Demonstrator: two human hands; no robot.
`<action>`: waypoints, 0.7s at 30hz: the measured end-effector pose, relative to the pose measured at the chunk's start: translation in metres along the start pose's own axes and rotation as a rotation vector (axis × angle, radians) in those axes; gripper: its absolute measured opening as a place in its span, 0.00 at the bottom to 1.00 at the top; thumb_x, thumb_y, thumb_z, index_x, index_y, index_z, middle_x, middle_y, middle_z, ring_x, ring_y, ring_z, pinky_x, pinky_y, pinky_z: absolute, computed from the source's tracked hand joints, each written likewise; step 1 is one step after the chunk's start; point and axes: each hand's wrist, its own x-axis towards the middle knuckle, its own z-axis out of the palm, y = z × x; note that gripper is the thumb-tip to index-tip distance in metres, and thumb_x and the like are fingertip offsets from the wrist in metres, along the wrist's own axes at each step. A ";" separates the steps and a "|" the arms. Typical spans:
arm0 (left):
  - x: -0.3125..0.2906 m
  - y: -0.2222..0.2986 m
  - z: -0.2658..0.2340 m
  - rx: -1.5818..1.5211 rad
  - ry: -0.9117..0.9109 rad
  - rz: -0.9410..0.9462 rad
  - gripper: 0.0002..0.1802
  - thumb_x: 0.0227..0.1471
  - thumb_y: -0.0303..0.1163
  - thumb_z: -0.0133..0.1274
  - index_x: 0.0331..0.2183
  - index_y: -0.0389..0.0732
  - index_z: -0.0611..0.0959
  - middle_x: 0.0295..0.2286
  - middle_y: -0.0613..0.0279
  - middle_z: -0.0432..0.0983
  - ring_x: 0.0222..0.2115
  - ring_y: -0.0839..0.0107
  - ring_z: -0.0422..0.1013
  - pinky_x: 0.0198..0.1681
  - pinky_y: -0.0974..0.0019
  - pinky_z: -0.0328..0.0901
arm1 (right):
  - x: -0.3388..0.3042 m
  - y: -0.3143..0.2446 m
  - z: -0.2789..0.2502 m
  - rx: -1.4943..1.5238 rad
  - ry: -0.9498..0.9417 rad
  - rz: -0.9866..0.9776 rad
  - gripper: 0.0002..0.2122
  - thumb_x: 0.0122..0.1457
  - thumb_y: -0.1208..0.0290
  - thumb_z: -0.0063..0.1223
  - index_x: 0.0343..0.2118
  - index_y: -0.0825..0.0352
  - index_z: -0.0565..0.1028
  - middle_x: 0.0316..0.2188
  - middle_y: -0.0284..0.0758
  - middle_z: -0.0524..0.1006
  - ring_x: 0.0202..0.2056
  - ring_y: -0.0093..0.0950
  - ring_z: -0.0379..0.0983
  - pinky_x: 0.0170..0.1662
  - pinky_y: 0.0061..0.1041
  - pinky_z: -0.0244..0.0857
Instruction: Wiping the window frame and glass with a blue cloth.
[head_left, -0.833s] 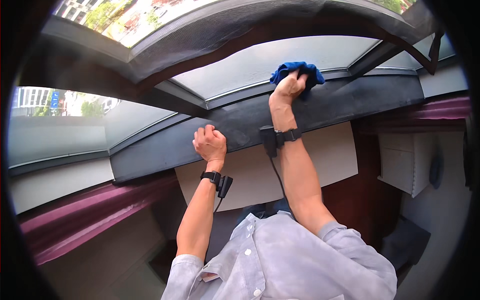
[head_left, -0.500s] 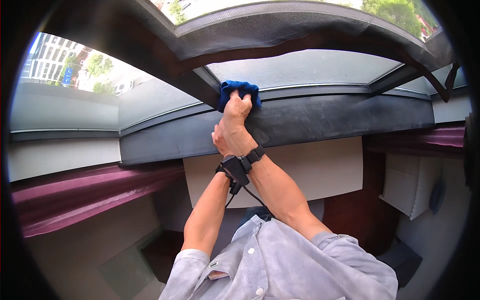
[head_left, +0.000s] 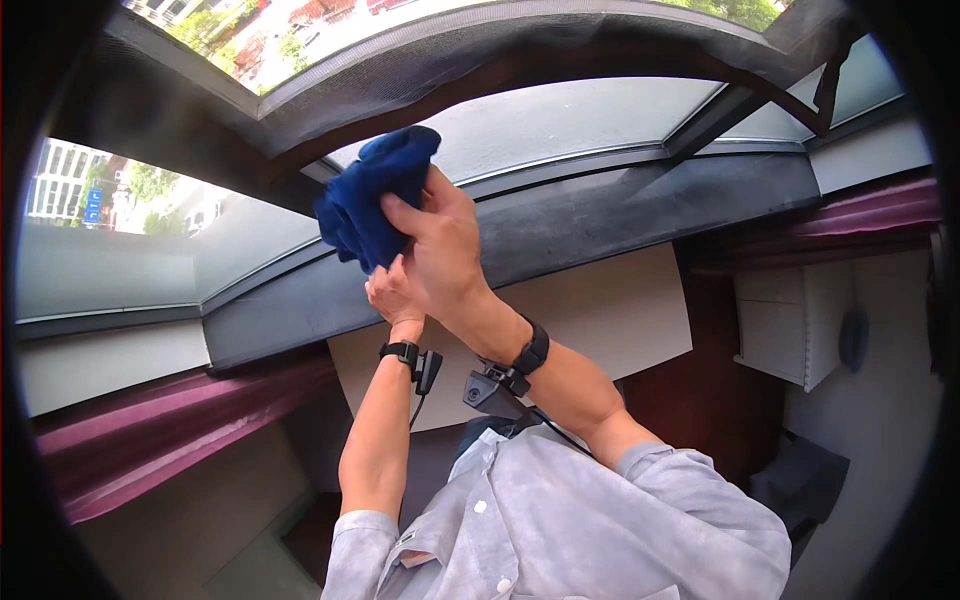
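Observation:
My right hand (head_left: 445,240) grips a bunched blue cloth (head_left: 375,195), thumb over its near side. The cloth is lifted in front of the window frame and hides part of it. Close beneath the cloth's lower edge is my left hand (head_left: 393,290), partly covered by the right one. Its fingers are curled, and I cannot make out whether anything is in them. Behind both hands runs the dark grey window sill (head_left: 600,210), with dusty smears on its surface.
A dark screen panel (head_left: 480,65) hangs across the upper window, with glass (head_left: 600,110) beyond. Purple curtains (head_left: 190,420) flank the sill on both sides. A pale board (head_left: 600,310) lies below, and a white cabinet (head_left: 775,320) stands at right.
My right hand has raised the cloth off the sill-side frame corner and moved it left and nearer. My left hand has shifted left, coming out from behind the right wrist. The view has turned slightly.

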 end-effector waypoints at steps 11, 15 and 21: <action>0.004 0.006 0.008 0.034 0.041 -0.088 0.04 0.45 0.27 0.51 0.25 0.44 0.81 0.26 0.60 0.75 0.31 0.56 0.72 0.34 0.52 0.66 | 0.023 0.051 -0.160 -2.178 -0.245 -0.680 0.25 0.50 0.68 0.60 0.53 0.67 0.74 0.52 0.40 0.74 0.50 0.40 0.69 0.59 0.52 0.55; 0.001 -0.002 0.003 0.038 0.076 -0.084 0.04 0.44 0.26 0.51 0.25 0.43 0.80 0.26 0.61 0.75 0.31 0.56 0.72 0.34 0.52 0.66 | 0.030 0.004 -0.188 -2.237 -0.314 -0.649 0.22 0.52 0.65 0.60 0.52 0.59 0.77 0.53 0.30 0.75 0.54 0.33 0.69 0.65 0.57 0.43; 0.002 0.002 0.000 0.015 0.072 -0.101 0.04 0.44 0.24 0.51 0.25 0.43 0.80 0.26 0.61 0.74 0.31 0.57 0.72 0.34 0.53 0.66 | 0.027 -0.119 -0.243 -2.358 -0.049 -0.665 0.21 0.52 0.66 0.60 0.51 0.59 0.78 0.52 0.31 0.77 0.56 0.31 0.69 0.66 0.46 0.43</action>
